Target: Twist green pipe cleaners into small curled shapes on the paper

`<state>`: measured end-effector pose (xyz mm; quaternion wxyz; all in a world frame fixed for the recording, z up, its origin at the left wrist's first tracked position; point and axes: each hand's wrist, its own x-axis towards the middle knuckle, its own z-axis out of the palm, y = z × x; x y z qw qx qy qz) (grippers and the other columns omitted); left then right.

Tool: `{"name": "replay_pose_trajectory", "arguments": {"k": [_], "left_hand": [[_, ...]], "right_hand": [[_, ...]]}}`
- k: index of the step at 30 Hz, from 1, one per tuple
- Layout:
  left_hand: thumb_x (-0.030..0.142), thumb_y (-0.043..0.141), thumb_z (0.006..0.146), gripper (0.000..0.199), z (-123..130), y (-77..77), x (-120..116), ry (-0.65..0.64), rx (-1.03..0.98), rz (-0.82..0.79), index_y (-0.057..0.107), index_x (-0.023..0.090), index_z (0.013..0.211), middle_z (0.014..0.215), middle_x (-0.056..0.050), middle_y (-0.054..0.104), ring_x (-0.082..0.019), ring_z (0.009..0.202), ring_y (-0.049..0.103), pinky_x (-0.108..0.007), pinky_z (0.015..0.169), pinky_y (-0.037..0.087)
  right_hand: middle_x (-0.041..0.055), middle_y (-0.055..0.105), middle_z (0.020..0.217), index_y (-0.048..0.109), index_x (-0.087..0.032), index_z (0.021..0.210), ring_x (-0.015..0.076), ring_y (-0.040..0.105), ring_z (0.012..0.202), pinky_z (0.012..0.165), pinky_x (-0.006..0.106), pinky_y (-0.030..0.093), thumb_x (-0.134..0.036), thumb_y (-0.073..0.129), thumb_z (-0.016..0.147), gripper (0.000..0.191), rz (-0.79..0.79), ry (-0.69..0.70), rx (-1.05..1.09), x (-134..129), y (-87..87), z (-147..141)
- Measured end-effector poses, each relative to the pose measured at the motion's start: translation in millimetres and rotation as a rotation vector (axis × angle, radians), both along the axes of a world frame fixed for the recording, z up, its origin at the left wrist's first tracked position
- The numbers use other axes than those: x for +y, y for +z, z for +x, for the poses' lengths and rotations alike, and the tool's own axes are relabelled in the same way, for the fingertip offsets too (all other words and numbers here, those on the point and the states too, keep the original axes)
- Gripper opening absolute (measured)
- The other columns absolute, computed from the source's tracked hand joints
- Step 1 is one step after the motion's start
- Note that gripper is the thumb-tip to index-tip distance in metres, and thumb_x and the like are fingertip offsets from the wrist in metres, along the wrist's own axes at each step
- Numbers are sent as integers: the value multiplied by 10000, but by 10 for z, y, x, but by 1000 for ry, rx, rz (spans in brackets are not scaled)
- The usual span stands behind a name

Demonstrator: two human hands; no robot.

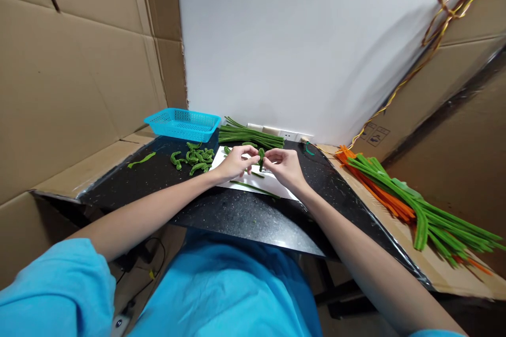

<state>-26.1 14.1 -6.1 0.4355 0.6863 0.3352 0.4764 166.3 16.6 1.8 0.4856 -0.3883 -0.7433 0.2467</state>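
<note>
Above a white sheet of paper [286, 193], my left hand [236, 162] and my right hand [285, 167] meet at their fingertips. Pinched between them is a short, curled dark green pipe cleaner [261, 157], its upper end bent over. Both hands are closed on it. Straight green pipe cleaner pieces [255, 188] lie on the paper below. Left of the paper is a loose pile of curled green pipe cleaner shapes [197, 158]. Part of the paper is hidden under my hands.
A blue plastic basket [174, 129] stands at the back left, beside a bundle of long green pipe cleaners [253, 136]. Bright green stems [427, 210] and orange stems [379, 192] lie on cardboard at the right. Cardboard walls [79, 63] flank the black tabletop [237, 216].
</note>
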Motion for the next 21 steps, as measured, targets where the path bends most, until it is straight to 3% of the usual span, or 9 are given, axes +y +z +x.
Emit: {"name": "replay_pose_trajectory", "arguments": {"k": [5,13,21], "left_hand": [[283,705,896,177,15,27,-27,4,33,-17,631,122,906,819,-18,612,-92,509,602,-164,333,382],[254,661,924,137,33,24,-11,10,19,-53,598,133,915,849,-11,605,-81,492,601,-160,332,375],[254,648,929,136,4,36,-4,29,-5,-18,578,137,922,882,-20,605,-83,502,608,-158,338,386]], "right_hand": [[90,767,710,774,-148,761,233,736,646,578,288,558,-347,765,747,200,-23,-26,6,-45,32,-27],[114,776,716,779,-127,772,262,755,658,565,301,583,-349,822,675,246,-140,-2,95,-22,35,-37],[81,766,731,781,-144,802,212,728,659,673,358,647,-522,894,640,426,-265,108,216,-9,59,-16]]}}
